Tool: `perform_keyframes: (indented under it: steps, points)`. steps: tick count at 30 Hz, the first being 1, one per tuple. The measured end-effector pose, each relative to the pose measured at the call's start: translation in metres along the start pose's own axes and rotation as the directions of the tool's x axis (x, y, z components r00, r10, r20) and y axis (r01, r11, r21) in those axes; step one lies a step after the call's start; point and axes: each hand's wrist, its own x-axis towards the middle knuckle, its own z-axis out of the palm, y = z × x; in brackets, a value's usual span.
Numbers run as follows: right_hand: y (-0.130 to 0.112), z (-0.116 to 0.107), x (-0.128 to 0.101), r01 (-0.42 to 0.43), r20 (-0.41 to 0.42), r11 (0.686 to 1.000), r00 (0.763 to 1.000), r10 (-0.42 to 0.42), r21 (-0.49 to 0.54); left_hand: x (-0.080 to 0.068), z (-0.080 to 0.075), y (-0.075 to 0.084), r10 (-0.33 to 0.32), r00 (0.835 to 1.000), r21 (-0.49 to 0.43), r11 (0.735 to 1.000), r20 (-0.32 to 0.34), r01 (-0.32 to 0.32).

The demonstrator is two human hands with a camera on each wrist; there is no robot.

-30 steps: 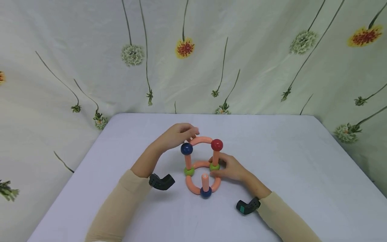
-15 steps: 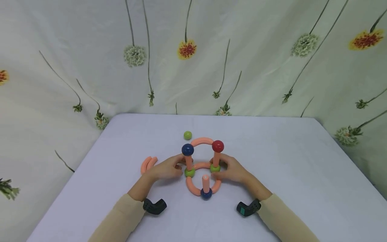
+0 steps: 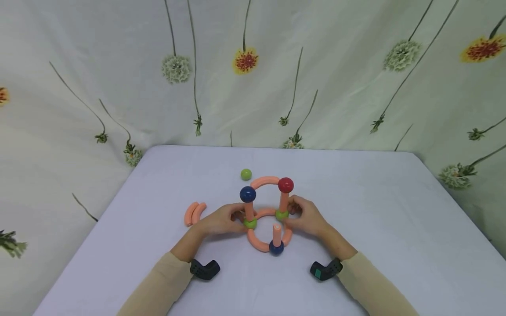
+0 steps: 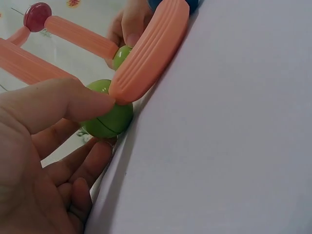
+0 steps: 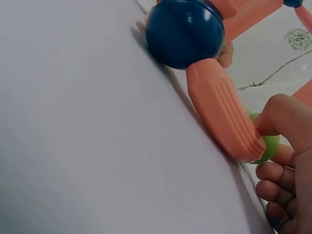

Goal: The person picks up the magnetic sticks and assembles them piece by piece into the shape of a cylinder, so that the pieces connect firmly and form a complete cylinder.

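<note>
Structure [image 3: 269, 210] seemingly pinched between both hands' fingertips [image 4: 97, 103]

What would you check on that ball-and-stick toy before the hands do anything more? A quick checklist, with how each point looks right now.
1. Left hand steadies the left green ball: ok.
2. Right hand steadies the right green ball: ok.
3. Blue top ball and red top ball sit on their posts: ok.
4. Front post stands upright: ok.
5. Spare green ball and spare curved sticks lie apart from the toy: ok.
6. Joints firmly locked: cannot tell.
</note>
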Motion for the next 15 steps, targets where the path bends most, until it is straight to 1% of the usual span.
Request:
perform_keyframes:
  steps: [5, 8, 12, 15]
  points:
    - [-0.0014, 0.0001, 0.0001, -0.019, -0.055, 1.0, 0.998, 0.019, 0.006, -0.001, 0.0007, -0.0014, 0.001, 1.0, 0.009, 1.0, 0.005, -0.001]
    - [-0.0035, 0.0002, 0.0005, -0.028, -0.078, 1.0, 0.997, 0.028, 0.011, -0.0007, 0.0013, 0.0002, 0.011, 0.999, 0.013, 1.0, 0.034, -0.012]
    - [-0.0062, -0.0004, 0.0012, -0.036, -0.085, 0.999, 0.996, 0.039, 0.031, 0.0002, 0.0032, 0.003, 0.027, 0.997, 0.006, 1.0, 0.076, -0.027]
    - [-0.0067, -0.0005, 0.0006, -0.05, -0.077, 0.997, 0.996, 0.054, 0.053, 0.0001, 0.0052, 0.0046, 0.015, 0.996, 0.009, 1.0, 0.093, -0.016]
